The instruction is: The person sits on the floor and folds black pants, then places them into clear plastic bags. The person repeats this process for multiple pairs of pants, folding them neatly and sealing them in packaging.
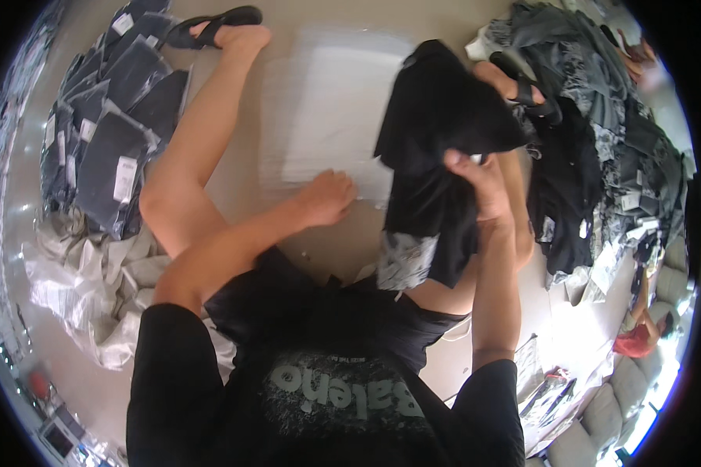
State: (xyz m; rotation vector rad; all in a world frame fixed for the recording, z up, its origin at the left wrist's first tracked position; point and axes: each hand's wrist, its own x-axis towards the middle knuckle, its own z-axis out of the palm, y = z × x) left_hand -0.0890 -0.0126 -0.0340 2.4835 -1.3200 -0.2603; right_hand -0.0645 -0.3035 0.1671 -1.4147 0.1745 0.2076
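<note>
Bagging step, I judge: right hand fingers pinch the black garment; left hand fingers, curled, press the clear bag on the floor; next needs the bag's near edge opened.

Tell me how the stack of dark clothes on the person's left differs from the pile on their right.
The left stack is sealed in clear bags with white labels; the right pile is loose and unbagged. The left stack lies flat in overlapping rows; the right pile is crumpled in a heap. The left stack looks plain dark; the right pile mixes black with grey patterned cloth. Both sit on the floor beside the person's legs.
</note>
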